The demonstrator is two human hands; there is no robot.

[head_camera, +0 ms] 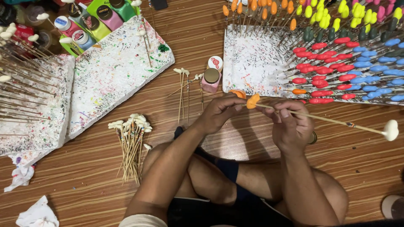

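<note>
My right hand (290,124) grips a long thin wooden stick (328,121) that carries an orange-painted piece (253,101) at its left end and an unpainted white piece (391,129) at its right end. My left hand (219,111) is closed beside the orange piece, fingertips against it; whether it holds a brush I cannot tell. An orange paint lid or pot (238,93) sits just above my left hand. I sit cross-legged on the wooden floor (84,180).
A paint-spattered foam board (256,63) at the right holds several sticks with orange, yellow, red, blue and pink pieces. Spattered boards (113,71) lie at the left with paint bottles (105,14). A bundle of unpainted sticks (131,145), a pink bottle (210,80) and crumpled tissues (35,214) lie on the floor.
</note>
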